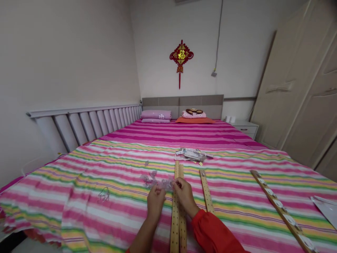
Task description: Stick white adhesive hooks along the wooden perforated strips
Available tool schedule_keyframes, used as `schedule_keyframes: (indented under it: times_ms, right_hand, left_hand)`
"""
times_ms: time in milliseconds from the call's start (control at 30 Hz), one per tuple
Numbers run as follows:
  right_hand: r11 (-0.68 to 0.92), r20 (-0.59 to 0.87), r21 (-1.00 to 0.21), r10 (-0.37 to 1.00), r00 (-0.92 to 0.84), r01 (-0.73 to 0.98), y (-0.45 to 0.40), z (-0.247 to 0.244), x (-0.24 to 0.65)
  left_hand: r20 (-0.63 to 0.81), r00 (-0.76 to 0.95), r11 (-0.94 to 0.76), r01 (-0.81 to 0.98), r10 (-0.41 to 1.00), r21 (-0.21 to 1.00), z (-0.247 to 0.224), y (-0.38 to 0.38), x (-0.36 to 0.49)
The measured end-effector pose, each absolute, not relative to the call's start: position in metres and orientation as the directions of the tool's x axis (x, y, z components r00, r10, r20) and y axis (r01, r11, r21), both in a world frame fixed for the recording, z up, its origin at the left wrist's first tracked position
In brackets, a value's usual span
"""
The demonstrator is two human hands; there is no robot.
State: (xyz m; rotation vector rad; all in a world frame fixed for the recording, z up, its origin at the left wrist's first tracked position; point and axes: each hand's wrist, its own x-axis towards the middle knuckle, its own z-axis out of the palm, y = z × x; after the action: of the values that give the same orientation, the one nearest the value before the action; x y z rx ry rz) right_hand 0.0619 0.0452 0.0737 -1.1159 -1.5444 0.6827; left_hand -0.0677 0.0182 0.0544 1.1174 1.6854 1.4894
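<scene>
My left hand (155,202) and my right hand (185,196) pinch a crumpled clear plastic packet (159,182) between them, above the striped bedspread (110,186). Its contents are hard to make out. Just under my right hand lie two perforated wooden strips (174,211), side by side. A shorter perforated strip (206,191) lies to the right of that hand. Farther right is a wooden strip with white fittings (279,207). Ahead of my hands lies a heap of plastic packets (191,154).
A thin dark wire loop (104,194) lies on the bedspread left of my hands. A grey sheet (325,211) sits at the right edge. A padded bed rail (84,124) runs along the left wall, with pillows (156,116) at the far end and a wardrobe (297,77) on the right.
</scene>
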Motion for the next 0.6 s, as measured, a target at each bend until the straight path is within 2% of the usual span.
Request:
schedule_keyframes:
  times_ms: [100, 200, 433, 600]
  right_hand:
    - [0.386, 0.400, -0.879, 0.917, -0.007, 0.279, 0.042, 0.073, 0.063]
    - [0.373, 0.381, -0.894, 0.924, -0.015, 0.250, 0.038, 0.072, 0.064]
    - [0.327, 0.339, -0.928, 0.940, 0.039, 0.179, 0.037, 0.075, 0.070]
    - [0.235, 0.241, -0.968, 0.969, 0.056, 0.085, 0.048, 0.080, 0.082]
  left_hand:
    - [-0.110, -0.433, 0.129, 0.014, 0.895, 0.992, 0.056, 0.018, -0.061]
    - [-0.186, -0.436, 0.170, -0.077, 0.880, 0.983, 0.058, 0.019, -0.055]
    - [-0.120, -0.448, 0.133, -0.003, 0.886, 0.991, 0.056, 0.015, -0.051]
    - [-0.086, -0.379, 0.101, 0.019, 0.921, 0.995, 0.046, 0.010, -0.057]
